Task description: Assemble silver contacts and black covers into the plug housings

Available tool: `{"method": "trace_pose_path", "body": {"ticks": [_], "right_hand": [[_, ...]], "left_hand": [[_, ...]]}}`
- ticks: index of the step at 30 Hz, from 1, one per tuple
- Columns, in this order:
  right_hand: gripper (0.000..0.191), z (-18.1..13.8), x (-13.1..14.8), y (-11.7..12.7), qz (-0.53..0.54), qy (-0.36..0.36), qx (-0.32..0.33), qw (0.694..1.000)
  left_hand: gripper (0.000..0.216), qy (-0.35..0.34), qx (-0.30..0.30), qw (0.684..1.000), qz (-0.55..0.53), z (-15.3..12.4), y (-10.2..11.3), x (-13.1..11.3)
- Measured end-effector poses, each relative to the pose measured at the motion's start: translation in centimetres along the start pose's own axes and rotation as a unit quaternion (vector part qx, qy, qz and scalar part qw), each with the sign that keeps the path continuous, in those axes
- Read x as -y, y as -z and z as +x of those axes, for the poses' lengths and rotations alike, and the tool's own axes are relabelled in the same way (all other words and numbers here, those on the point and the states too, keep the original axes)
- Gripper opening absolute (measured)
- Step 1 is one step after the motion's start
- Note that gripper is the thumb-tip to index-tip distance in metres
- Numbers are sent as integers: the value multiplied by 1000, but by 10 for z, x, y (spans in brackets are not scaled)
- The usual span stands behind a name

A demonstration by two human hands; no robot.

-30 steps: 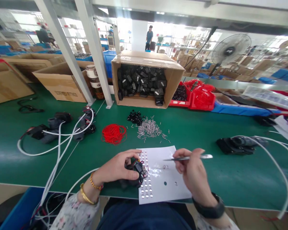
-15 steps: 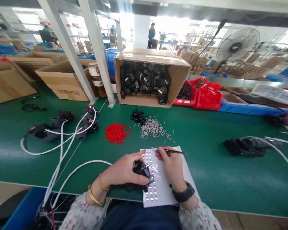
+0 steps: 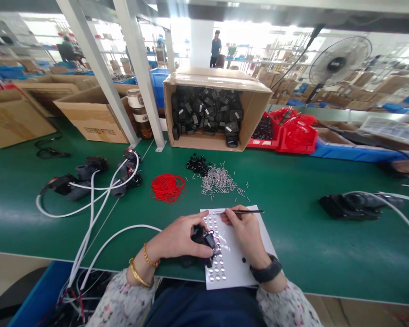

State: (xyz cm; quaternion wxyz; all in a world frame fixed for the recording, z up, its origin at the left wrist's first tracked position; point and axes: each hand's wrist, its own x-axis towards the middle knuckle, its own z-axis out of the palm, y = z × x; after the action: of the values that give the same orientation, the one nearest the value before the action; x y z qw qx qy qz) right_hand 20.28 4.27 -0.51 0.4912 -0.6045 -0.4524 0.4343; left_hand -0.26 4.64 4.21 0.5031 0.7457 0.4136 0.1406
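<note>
My left hand [image 3: 182, 237] is closed round a black device [image 3: 204, 238] with fine wires and a white cable [image 3: 136, 228] running off to the left. In my right hand [image 3: 243, 231] a thin pair of tweezers [image 3: 248, 211] is pinched, its pale tip pointing left. Both hands are over a white sheet [image 3: 231, 272] bearing rows of small clear round dots [image 3: 217, 271]. A small black disc [image 3: 244, 260] lies on the sheet beside my right wrist. Beyond the sheet are a pile of metal pins [image 3: 220, 179], small black parts [image 3: 197, 163] and a coil of red wire [image 3: 168, 187].
A cardboard box [image 3: 218, 78] of black housings stands behind the piles. Red bins [image 3: 296, 138] and a blue tray [image 3: 354, 153] are to its right. More cabled devices [image 3: 80, 184] lie at left, another black one [image 3: 351, 206] at right. Another person's hand [image 3: 407, 167] shows at the right edge.
The view has shifted slightly. Both hands keep nearly the same grip over the sheet; the tweezers now lie more level. At the right edge, the other person's hand reaches further into view.
</note>
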Motion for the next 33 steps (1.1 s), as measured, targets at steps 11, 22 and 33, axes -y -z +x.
{"method": "trace_pose_path", "body": {"ticks": [11, 22, 33], "right_hand": [[41, 0, -5, -2, 48, -2, -17, 999], [36, -3, 4, 11, 228, -24, -41, 972], [31, -38, 52, 12, 380, -168, 48, 908]], "left_hand": [[48, -21, -82, 996, -36, -9, -5, 6], [66, -86, -314, 922, -208, -2, -43, 8], [70, -68, -338, 914, -214, 8, -58, 12]]}}
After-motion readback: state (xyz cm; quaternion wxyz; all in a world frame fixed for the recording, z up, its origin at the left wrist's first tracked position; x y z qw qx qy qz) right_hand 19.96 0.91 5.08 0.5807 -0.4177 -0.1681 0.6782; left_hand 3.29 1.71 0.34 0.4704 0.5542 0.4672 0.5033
